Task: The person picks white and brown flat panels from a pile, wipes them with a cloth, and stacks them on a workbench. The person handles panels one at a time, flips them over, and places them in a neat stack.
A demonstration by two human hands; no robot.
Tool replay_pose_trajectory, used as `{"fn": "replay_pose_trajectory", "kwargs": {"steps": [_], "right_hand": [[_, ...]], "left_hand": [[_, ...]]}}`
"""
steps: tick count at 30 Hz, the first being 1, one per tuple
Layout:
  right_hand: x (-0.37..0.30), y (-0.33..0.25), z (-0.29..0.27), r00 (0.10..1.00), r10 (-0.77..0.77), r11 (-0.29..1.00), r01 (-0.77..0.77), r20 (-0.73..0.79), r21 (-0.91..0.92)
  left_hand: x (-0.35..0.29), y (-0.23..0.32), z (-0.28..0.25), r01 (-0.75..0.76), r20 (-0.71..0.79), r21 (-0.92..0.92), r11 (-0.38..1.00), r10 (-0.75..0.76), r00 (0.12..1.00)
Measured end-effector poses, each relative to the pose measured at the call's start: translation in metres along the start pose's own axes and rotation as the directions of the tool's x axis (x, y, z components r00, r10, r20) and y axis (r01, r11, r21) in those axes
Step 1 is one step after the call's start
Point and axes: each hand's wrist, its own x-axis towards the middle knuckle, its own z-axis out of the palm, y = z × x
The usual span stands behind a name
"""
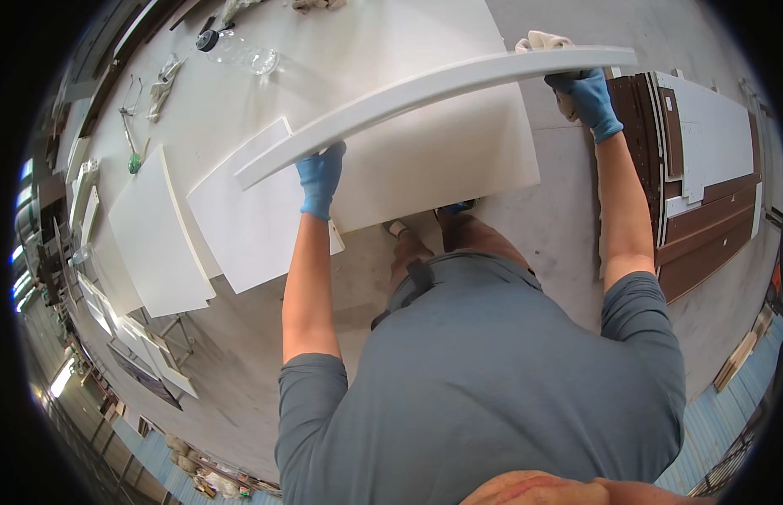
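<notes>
A long, narrow white board (434,91) is held up edge-on in front of me, above a white-topped table. My left hand (321,178), in a blue glove, is closed on the board's lower edge near its left end. At the other end, my right hand (592,105), gloved the same way, is closed against the near edge of the board. A beige cloth (545,40) shows on the board's far side and again below the edge by my right fingers, bunched around it. The board hides part of my fingertips.
White panels (156,236) lie at the left of the worktable (459,160). A clear bottle (240,52) with a black cap and a green-handled tool (132,151) rest farther back. Stacked brown and white boards (707,135) stand at the right.
</notes>
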Motion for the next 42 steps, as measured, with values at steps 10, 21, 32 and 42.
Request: {"fn": "replay_pose_trajectory", "kwargs": {"steps": [10, 21, 32, 42], "right_hand": [[0.001, 0.056, -0.005, 0.994, 0.089, 0.992, -0.083, -0.058, 0.096], [0.048, 0.029, 0.016, 0.989, 0.065, 0.983, -0.041, -0.130, 0.180], [-0.042, 0.077, 0.198, 0.927, -0.336, 0.419, 0.306, 0.167, -0.855], [-0.141, 0.020, 0.288, 0.376, -0.486, 0.725, 0.677, 0.789, 0.124]], "left_hand": [[0.041, -0.029, 0.025, 0.249, 0.191, -0.580, 0.775, -0.167, 0.967], [0.037, 0.139, -0.034, -0.141, 0.221, -0.377, 0.915, 0.236, 0.946], [0.143, 0.128, -0.055, -0.273, 0.357, -0.179, 0.945, 0.321, 0.877], [0.127, 0.133, -0.038, -0.033, 0.255, -0.420, 0.907, 0.152, 0.955]]}}
